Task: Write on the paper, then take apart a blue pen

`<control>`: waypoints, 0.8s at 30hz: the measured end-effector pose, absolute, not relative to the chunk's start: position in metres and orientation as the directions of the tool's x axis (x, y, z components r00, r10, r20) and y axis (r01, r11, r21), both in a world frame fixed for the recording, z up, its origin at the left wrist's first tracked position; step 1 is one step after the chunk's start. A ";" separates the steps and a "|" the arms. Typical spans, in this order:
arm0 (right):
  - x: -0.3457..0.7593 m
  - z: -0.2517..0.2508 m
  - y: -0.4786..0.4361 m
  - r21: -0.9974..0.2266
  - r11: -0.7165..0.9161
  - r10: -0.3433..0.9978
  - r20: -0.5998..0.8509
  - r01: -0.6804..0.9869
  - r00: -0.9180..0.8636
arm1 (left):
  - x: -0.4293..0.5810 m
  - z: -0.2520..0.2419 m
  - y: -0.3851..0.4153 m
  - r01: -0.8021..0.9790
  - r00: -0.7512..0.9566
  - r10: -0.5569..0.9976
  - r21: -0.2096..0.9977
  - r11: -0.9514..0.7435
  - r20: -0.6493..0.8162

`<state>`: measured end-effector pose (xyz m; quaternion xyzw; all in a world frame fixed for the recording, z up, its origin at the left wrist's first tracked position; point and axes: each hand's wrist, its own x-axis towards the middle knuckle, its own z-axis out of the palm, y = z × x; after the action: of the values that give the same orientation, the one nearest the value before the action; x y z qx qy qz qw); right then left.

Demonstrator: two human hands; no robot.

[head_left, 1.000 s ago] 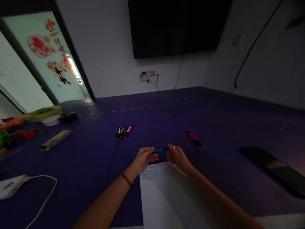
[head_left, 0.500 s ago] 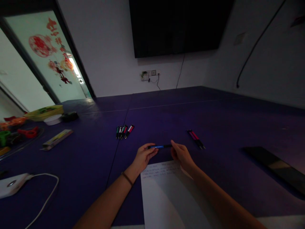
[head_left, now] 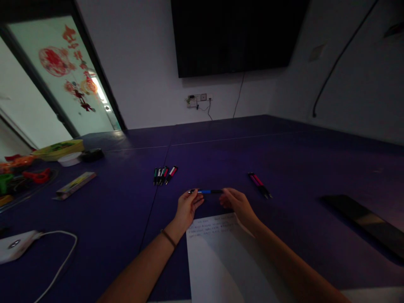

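A blue-and-black pen is held crosswise toward the bench's near edge, the left hand pinching one end, the right hand gripping the black end. Beneath, a handwritten sheet reaches that edge. Beyond, clustered pens lie leftward, paired pens rightward; a dark flat device lies nearer the right edge.

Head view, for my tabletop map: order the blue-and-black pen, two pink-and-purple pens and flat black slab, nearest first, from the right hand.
1. Blue-and-black pen: at the right hand, leftward.
2. Pink-and-purple pens: ahead, right.
3. Black slab: far right.
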<state>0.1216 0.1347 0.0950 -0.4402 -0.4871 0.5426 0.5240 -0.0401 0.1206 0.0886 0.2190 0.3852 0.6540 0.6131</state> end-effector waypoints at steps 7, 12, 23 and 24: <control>0.126 0.089 0.139 -0.991 -0.026 0.999 -0.021 -0.128 -0.045 | -0.041 0.088 0.120 -0.669 -0.151 0.970 0.742 0.044 -0.193; 0.126 0.093 0.137 -0.981 -0.017 0.999 -0.010 -0.196 -0.035 | -0.041 0.087 0.121 -0.697 -0.157 0.968 0.716 0.031 -0.195; 0.126 0.092 0.138 -0.993 -0.078 0.995 -0.072 -0.093 -0.067 | -0.043 0.085 0.122 -0.689 -0.120 0.979 0.724 0.038 -0.166; 0.126 0.091 0.139 -0.993 -0.067 0.996 -0.061 -0.102 -0.063 | -0.043 0.084 0.122 -0.692 -0.121 0.979 0.721 0.036 -0.165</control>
<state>0.1263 0.1388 0.0911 -0.4737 -0.4717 0.5559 0.4940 -0.0426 0.1221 0.0845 0.2063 0.3481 0.6628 0.6301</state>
